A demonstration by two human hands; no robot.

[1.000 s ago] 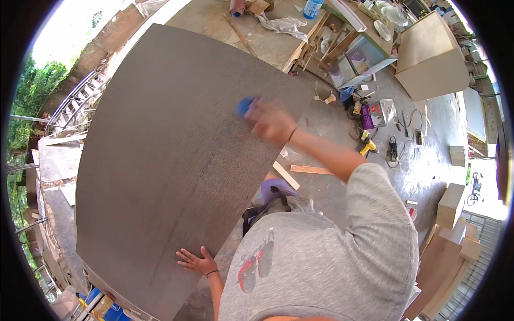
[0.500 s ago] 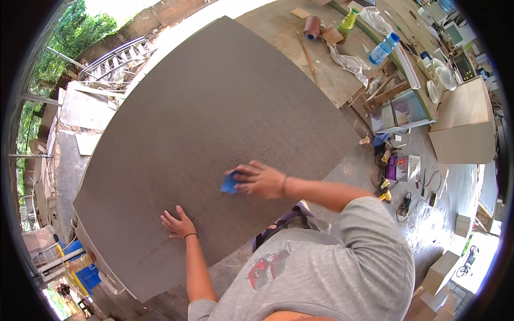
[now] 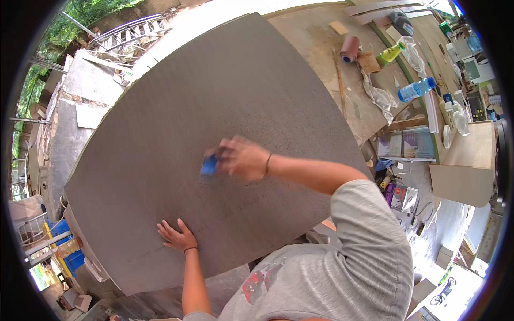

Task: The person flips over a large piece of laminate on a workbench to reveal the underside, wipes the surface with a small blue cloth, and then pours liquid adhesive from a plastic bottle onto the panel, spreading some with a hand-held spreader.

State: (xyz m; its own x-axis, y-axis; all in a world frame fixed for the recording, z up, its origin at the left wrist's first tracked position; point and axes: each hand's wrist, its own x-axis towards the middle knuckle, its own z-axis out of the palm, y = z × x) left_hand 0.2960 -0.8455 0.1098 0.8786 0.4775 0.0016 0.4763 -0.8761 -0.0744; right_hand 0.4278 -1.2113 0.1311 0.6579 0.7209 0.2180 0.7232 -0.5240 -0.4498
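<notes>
A large grey-brown panel (image 3: 230, 80) with a fine speckled surface fills the middle of the view. My right hand (image 3: 243, 158), slightly smeared by motion, is closed on a blue sanding block (image 3: 209, 165) that lies against the panel near its middle. The block's far side is hidden under my fingers. Nearer to me and to the left, my left hand (image 3: 178, 235) rests flat on the panel with its fingers spread, holding nothing. Faint dark marks run across the surface between the two hands.
Beyond the panel's right edge, a workbench holds a reddish-brown roll (image 3: 349, 48), a yellow-green bottle (image 3: 391, 54), a blue-capped water bottle (image 3: 416, 90) and crumpled plastic (image 3: 379, 97). A purple-and-white box (image 3: 402, 198) stands on the floor at right. Metal racks (image 3: 131, 33) lie far left.
My right hand has moved the sanding block left and farther away across the panel. My left hand stays flat on it. The whole view has turned and shifted a little.
</notes>
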